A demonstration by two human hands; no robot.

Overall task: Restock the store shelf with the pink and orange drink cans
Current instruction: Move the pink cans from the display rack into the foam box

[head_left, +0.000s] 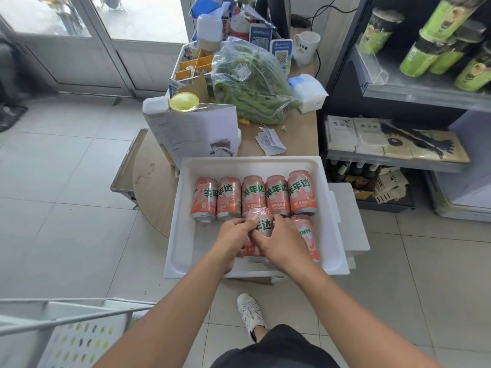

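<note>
gripping one pink mirinda can (261, 221) from both sides: left hand (233, 236) curled on its left flank, right hand (281, 243) on its right. held low over front of white foam box (252, 160), long axis pointing away, same as back row of cans (255, 192) lying there. store shelf (414, 155) off to right, so nearer right hand; likely lift, then swing right.

In the box (249, 162), 5 cans (253, 193) rowed behind, 3 cans (305, 235) before them; shelf (393, 158) at right.
</note>
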